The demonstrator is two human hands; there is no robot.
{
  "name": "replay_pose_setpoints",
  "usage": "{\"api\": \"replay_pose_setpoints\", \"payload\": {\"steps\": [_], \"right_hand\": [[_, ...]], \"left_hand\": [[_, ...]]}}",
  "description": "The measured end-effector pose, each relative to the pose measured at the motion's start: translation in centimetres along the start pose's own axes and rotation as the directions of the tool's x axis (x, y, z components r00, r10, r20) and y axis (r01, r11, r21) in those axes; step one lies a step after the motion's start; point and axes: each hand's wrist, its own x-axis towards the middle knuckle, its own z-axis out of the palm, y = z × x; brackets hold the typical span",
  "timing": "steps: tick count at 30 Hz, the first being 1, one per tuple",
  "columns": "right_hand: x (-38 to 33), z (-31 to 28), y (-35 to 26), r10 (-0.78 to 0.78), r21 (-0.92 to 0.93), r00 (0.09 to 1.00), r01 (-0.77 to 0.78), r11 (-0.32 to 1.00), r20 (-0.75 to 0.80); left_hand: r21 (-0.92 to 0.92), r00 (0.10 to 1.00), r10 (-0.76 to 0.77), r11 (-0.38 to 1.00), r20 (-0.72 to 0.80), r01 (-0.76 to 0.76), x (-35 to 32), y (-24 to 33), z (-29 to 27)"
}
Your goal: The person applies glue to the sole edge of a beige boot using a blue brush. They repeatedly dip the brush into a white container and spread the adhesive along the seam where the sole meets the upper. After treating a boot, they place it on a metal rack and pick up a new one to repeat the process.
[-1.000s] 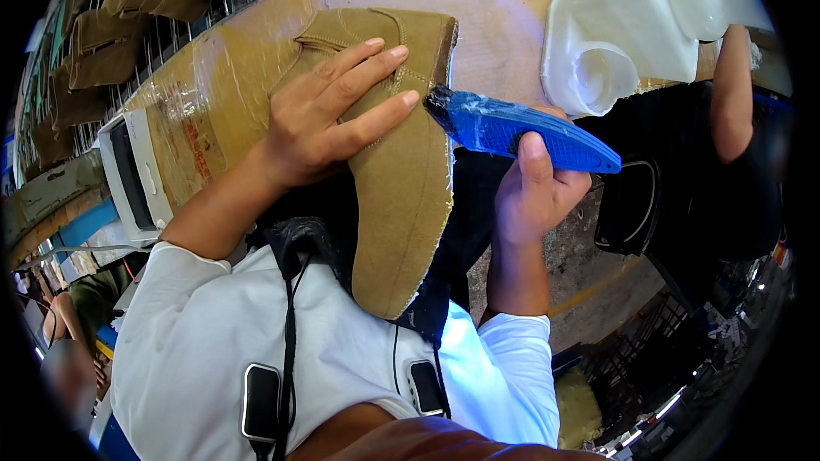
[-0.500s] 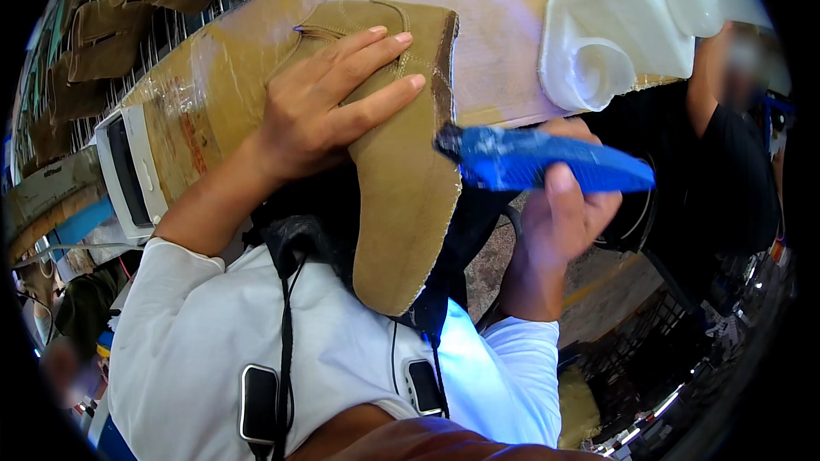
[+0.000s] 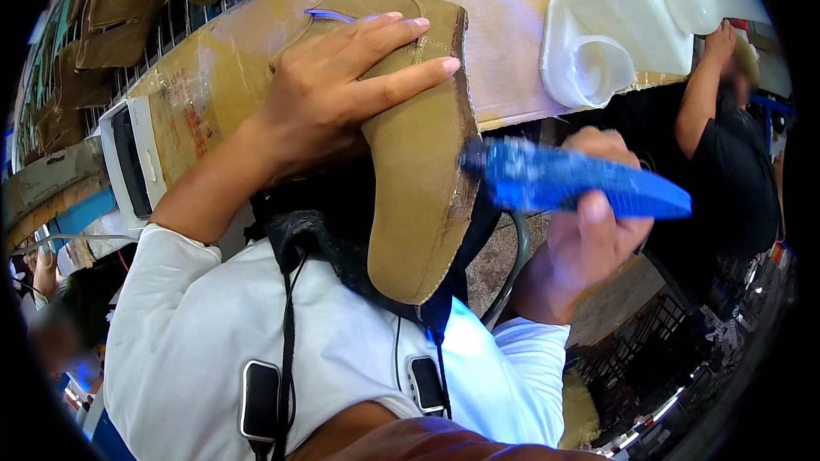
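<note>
A tan boot upper (image 3: 418,196) lies partly on the cardboard-covered table, its rounded lower end over my lap. My left hand (image 3: 342,77) holds it near the top, fingers spread over its face; the thumb is hidden. In my right hand (image 3: 589,239) is a brush with a thick blue handle (image 3: 589,183), thumb on the near side and fingers behind. Its dark tip (image 3: 471,156) touches the upper's right edge or sits just beside it; blur hides which. A darker, wet-looking strip (image 3: 464,77) runs along that edge.
A translucent white plastic container (image 3: 628,17) with a round open spout stands at the table's right end. More tan uppers (image 3: 120,26) hang on a wire rack at left. A white box (image 3: 135,162) sits by the table's left edge. Another person (image 3: 726,162) is at far right.
The upper and my left hand have shifted slightly right. My right hand with the brush has moved right and nearer to me, so the tip is lower along the edge.
</note>
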Motion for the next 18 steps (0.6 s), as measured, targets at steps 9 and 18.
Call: {"api": "replay_pose_setpoints", "payload": {"steps": [9,18], "right_hand": [[-2.5,0.8,-1.4,-0.317,0.212,0.946,0.323,0.922,-0.062],[-2.8,0.7,2.4,-0.333,-0.392,0.923,0.238,0.889,-0.193]], "left_hand": [[-0.054,0.999,-0.008,0.998,0.049,0.010,1.0,0.1,-0.5],[-0.057,0.999,-0.042,0.997,0.027,0.044,1.6,-0.1,-0.5]]}}
